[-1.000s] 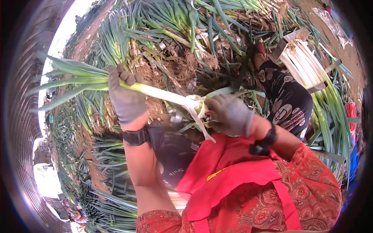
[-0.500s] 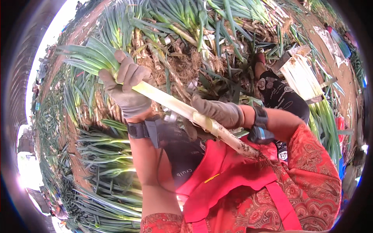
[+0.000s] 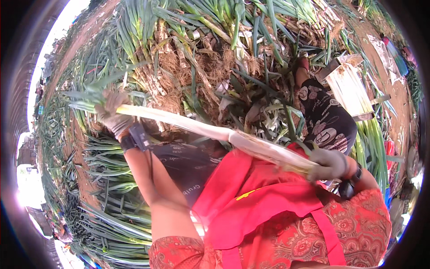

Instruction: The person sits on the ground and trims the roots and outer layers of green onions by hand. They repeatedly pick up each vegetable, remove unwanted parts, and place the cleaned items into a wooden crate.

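A long green onion (image 3: 188,122) stretches slantwise across my lap, its pale shaft between my two hands. My left hand (image 3: 112,110), in a grey glove, is closed around it where the green leaves begin. At the lower right my gloved right hand (image 3: 330,164) is closed at the root end, which it hides. Blurred, loose-looking pale outer skin (image 3: 273,150) runs along the shaft's lower half toward that hand. A red apron (image 3: 268,201) lies beneath.
Green onions with roots (image 3: 210,58) are heaped ahead. Leafy bunches (image 3: 116,170) lie at the left. On the right, a bundle of white stalks (image 3: 351,92) rests in a holder with flat bars (image 3: 380,99). My legs in dark printed trousers (image 3: 329,114) flank the middle.
My right hand has moved from the middle of the shaft down right to the root end. My left hand has shifted left and slightly down with the leafy end. The outer skin now looks loosened.
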A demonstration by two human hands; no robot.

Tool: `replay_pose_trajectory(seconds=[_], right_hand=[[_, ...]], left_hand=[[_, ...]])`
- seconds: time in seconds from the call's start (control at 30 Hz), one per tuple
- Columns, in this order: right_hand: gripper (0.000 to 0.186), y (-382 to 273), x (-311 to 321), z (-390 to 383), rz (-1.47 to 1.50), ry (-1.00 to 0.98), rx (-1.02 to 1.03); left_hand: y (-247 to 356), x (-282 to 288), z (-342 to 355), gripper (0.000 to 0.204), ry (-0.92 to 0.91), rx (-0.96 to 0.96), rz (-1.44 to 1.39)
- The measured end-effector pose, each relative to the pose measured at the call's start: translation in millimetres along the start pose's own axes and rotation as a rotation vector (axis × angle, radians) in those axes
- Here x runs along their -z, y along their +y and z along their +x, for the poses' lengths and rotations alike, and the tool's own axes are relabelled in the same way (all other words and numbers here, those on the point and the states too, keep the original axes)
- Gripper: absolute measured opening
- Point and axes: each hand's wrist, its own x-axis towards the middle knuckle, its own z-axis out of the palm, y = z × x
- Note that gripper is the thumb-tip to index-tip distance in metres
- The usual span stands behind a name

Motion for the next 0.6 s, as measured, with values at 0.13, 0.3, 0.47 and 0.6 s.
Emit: replay_pose_trajectory(seconds=[0.13,0.3,0.47,0.6], right_hand=[[0.039,5,-18,-37,0.134,0.659,0.011],[0.049,40,17,37,-1.349,0.526,-0.232],[0.031,-34,30,105,-1.008,0.729,0.310],[0.029,-70,23,168,-0.966,0.720,0.483]], left_hand=[[40,-4,-16,0.045,-0.042,-0.136,0.126],[-22,-52,-28,0.053,-0.157,-0.076,0.371],[-70,-81,-60,0.056,-0.320,-0.069,0.440],[-97,-96,-58,0.053,-0.442,0.001,0.363]])
